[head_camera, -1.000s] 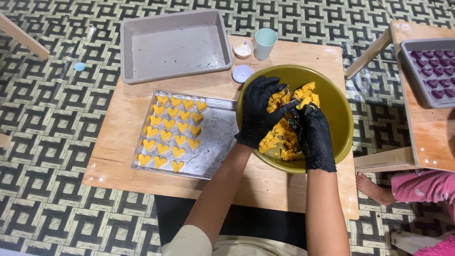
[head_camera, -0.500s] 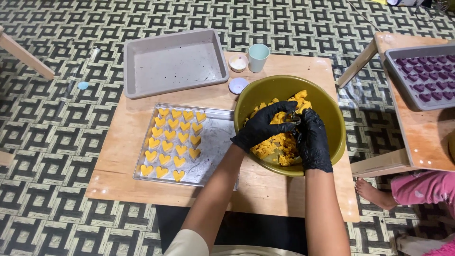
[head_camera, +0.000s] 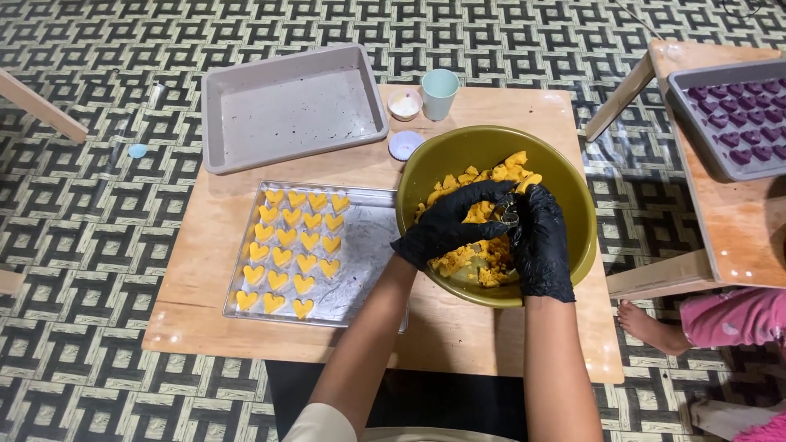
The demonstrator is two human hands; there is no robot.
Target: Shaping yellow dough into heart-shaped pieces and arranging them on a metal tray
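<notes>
Both gloved hands are inside my olive bowl [head_camera: 573, 205] on the tabletop [head_camera: 458, 336], left hand [head_camera: 452, 223] and right hand [head_camera: 540, 241] closed together around a lump of yellow dough [head_camera: 475, 254], with the heart-filled tray [head_camera: 368, 270] just left, nearer my left grip.

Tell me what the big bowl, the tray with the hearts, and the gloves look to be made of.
Bowl: probably plastic, olive-green, smooth with a dull sheen.
Tray with the hearts: looks like thin metal, silvery and scuffed, with a low rim.
Gloves on the left hand and right hand: thin black rubbery material, maybe nitrile or latex, wrinkled and slightly glossy.
</notes>
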